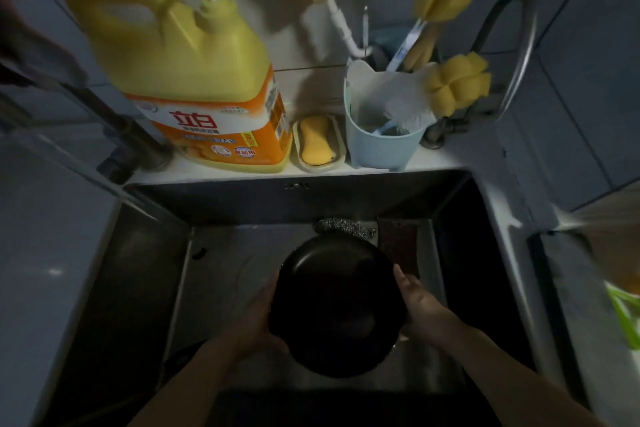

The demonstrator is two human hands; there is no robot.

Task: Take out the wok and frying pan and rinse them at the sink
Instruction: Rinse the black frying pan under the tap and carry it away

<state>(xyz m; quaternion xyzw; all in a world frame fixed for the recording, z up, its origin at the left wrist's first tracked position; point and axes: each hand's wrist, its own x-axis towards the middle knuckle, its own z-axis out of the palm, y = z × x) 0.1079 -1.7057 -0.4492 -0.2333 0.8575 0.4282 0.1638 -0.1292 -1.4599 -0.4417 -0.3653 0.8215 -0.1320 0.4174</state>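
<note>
On the pale desk ledge behind the dim steel sink (pixel 149 253) stand a yellow detergent jug (pixel 204 80), soap dish (pixel 318 146) and blue caddy (pixel 381 142). Left hand (pixel 259 315) and right hand (pixel 420 305) clasp opposite rims of the dark pan (pixel 336 302) over the basin; wok or frying pan, its handle hidden, I cannot tell.

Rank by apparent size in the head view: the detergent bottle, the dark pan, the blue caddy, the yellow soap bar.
1. Detergent bottle, though nearer the camera
2. Dark pan
3. Blue caddy
4. Yellow soap bar
</note>
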